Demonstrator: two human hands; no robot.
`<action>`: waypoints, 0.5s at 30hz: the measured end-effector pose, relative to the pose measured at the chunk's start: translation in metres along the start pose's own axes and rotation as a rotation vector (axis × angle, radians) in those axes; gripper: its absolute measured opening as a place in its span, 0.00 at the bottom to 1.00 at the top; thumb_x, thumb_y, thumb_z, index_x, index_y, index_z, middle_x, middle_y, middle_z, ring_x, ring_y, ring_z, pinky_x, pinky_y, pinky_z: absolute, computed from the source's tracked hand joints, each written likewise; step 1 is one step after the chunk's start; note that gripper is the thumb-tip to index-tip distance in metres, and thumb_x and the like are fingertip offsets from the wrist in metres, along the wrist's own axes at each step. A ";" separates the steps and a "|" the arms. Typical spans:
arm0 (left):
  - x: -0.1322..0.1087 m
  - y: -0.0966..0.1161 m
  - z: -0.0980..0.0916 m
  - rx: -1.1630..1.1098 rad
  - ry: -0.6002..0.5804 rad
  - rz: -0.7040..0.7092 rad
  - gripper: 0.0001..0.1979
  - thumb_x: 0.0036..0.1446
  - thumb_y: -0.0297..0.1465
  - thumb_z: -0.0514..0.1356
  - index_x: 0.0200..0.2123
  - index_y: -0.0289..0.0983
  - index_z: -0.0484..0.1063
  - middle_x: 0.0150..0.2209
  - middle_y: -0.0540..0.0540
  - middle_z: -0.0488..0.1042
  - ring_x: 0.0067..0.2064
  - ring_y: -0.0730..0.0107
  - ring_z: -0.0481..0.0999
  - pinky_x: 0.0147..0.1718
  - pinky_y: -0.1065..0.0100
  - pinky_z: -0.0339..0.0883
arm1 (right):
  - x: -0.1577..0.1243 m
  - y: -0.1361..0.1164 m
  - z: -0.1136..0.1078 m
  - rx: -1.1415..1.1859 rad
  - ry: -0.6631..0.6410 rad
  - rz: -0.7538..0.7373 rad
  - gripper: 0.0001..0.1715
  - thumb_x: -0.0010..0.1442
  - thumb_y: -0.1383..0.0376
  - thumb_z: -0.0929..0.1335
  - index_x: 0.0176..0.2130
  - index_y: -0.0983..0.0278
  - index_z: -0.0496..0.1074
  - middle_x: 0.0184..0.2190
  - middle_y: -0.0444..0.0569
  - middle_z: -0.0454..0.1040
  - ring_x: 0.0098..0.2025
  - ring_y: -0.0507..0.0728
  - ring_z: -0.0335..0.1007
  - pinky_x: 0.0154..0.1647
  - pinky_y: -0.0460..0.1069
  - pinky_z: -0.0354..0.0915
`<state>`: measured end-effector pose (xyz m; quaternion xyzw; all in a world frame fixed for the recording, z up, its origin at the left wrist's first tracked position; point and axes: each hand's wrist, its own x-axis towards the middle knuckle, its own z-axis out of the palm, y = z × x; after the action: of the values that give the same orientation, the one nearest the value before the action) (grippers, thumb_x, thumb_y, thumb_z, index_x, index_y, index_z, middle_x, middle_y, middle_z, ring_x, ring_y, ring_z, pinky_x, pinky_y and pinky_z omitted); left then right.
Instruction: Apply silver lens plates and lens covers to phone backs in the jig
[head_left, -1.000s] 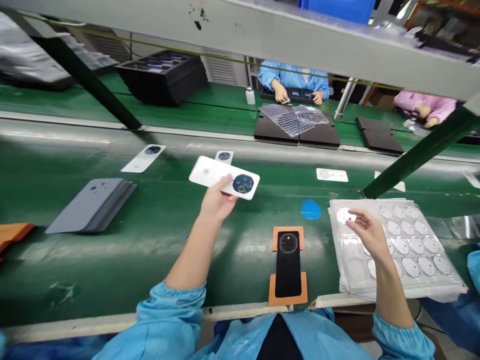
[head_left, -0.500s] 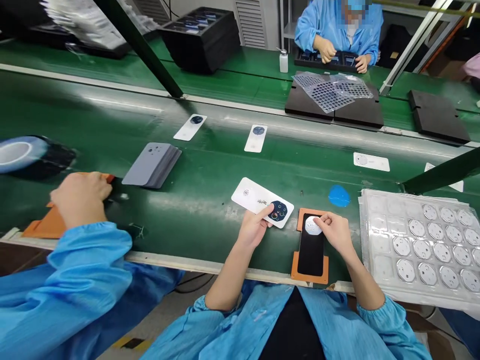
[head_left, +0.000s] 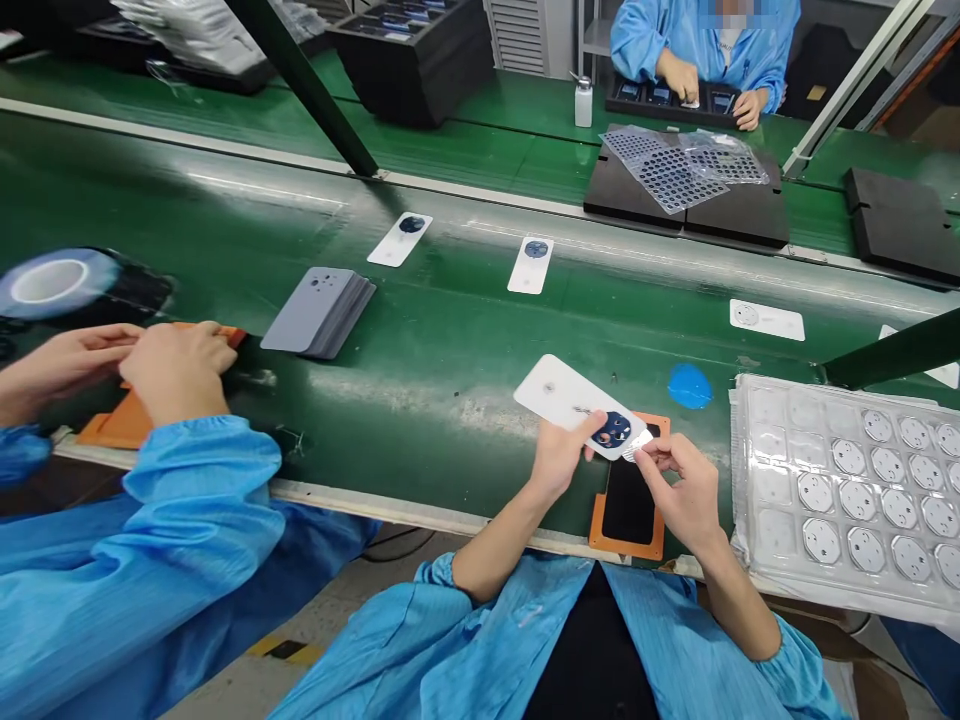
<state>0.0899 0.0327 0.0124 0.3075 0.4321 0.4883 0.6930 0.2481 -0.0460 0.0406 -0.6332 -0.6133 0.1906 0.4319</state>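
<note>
My left hand grips a white phone back cover, thumb on top near its dark round camera area. Between the thumb and fingers of my right hand is a thin white round piece, right at the cover's camera end; whether the two touch I cannot tell. Below them on the bench lies an orange fixture with a black inset; the cover and my hands hide its upper part.
A clear tray of white round pieces stands at right, by a blue disc. White covers lie along the belt. Grey panels are stacked left. A co-worker's hands work over another orange fixture; another person sits opposite.
The cover in my left hand has moved right, over the orange fixture, meeting the round piece in my right hand in view. At left, the co-worker's second hand has come into view.
</note>
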 end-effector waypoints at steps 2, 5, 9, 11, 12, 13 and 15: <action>-0.007 -0.007 0.011 0.068 -0.109 0.002 0.20 0.51 0.45 0.72 0.37 0.33 0.77 0.34 0.45 0.79 0.29 0.69 0.78 0.23 0.71 0.75 | 0.004 -0.005 0.004 -0.029 0.073 -0.067 0.05 0.67 0.63 0.67 0.38 0.60 0.73 0.35 0.49 0.76 0.35 0.55 0.74 0.36 0.50 0.72; -0.016 -0.013 0.018 0.151 -0.230 0.062 0.23 0.58 0.49 0.66 0.46 0.36 0.79 0.46 0.41 0.80 0.46 0.58 0.81 0.44 0.61 0.80 | 0.012 -0.007 0.009 -0.110 0.195 -0.120 0.04 0.66 0.64 0.67 0.39 0.61 0.73 0.38 0.52 0.76 0.43 0.58 0.75 0.45 0.54 0.72; -0.020 -0.017 0.018 0.267 -0.292 0.193 0.25 0.65 0.51 0.58 0.48 0.37 0.80 0.49 0.41 0.80 0.51 0.55 0.80 0.54 0.57 0.75 | 0.017 -0.007 0.010 -0.141 0.268 -0.098 0.05 0.66 0.64 0.68 0.37 0.61 0.74 0.36 0.50 0.76 0.40 0.57 0.75 0.42 0.53 0.72; -0.021 -0.017 0.017 0.325 -0.289 0.249 0.24 0.66 0.50 0.56 0.47 0.38 0.81 0.49 0.42 0.81 0.52 0.55 0.79 0.56 0.57 0.73 | 0.018 -0.008 0.009 -0.125 0.280 -0.082 0.07 0.67 0.65 0.67 0.36 0.60 0.74 0.35 0.50 0.76 0.38 0.56 0.75 0.41 0.52 0.72; -0.021 -0.017 0.017 0.351 -0.291 0.272 0.24 0.67 0.49 0.56 0.48 0.38 0.81 0.49 0.42 0.80 0.52 0.55 0.79 0.56 0.57 0.73 | 0.018 -0.009 0.008 -0.114 0.286 -0.076 0.07 0.67 0.65 0.67 0.35 0.60 0.74 0.35 0.49 0.77 0.38 0.56 0.75 0.40 0.51 0.72; -0.021 -0.017 0.018 0.372 -0.299 0.292 0.23 0.67 0.48 0.55 0.49 0.38 0.80 0.50 0.42 0.80 0.52 0.56 0.79 0.56 0.57 0.73 | 0.018 -0.009 0.008 -0.102 0.292 -0.070 0.07 0.66 0.65 0.67 0.35 0.60 0.74 0.35 0.49 0.77 0.38 0.56 0.75 0.40 0.51 0.72; -0.022 -0.015 0.019 0.394 -0.317 0.325 0.22 0.69 0.46 0.55 0.53 0.38 0.79 0.51 0.42 0.80 0.52 0.56 0.79 0.55 0.58 0.73 | 0.019 -0.010 0.008 -0.073 0.296 -0.055 0.07 0.66 0.66 0.66 0.36 0.61 0.75 0.35 0.49 0.77 0.38 0.56 0.75 0.38 0.51 0.73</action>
<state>0.1099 0.0068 0.0141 0.5735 0.3501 0.4458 0.5915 0.2394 -0.0273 0.0490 -0.6527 -0.5667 0.0607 0.4992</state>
